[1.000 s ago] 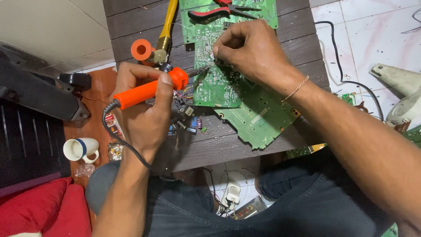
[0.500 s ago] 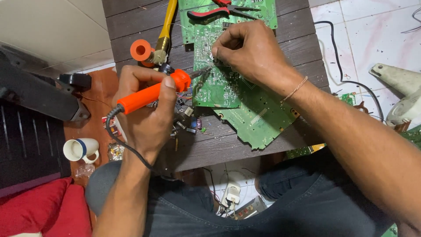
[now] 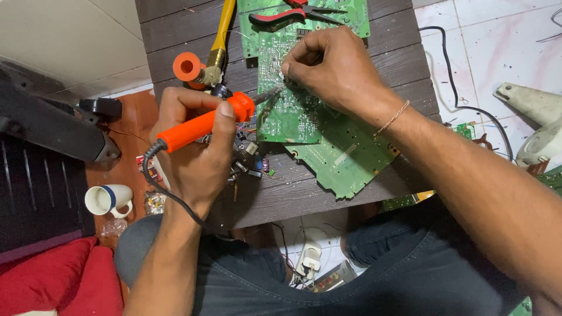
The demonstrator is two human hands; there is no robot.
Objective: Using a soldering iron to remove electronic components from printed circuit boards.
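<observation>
Vs half a second ago: nearly static. Left hand [image 3: 196, 155] has shifted very slightly along with the orange soldering iron [image 3: 202, 126]; the iron's tip stays at the left edge of the green circuit board [image 3: 287, 114]. Right hand [image 3: 336, 70] is unchanged.

Left hand fingers are wrapped tight around the iron's handle, thumb on top; its black cord [image 3: 170, 196] trails down past the wrist. Right hand sits on the board's upper part, fingertips pinched together on something small, too small to tell what.

The board lies mid-table on the dark wooden slat table [image 3: 363, 26]. A second green board [image 3: 345, 155] lies below and right of it, partly under it. Red-handled pliers [image 3: 287, 14] lie above the board, a yellow-handled tool [image 3: 222, 29] and an orange spool [image 3: 187, 65] to its upper left, and loose small components [image 3: 252, 161] just left of its lower edge.

Room: white tile floor [image 3: 486, 35] right of the table, white mug [image 3: 108, 199] and red cushion [image 3: 52, 281] far lower left.
</observation>
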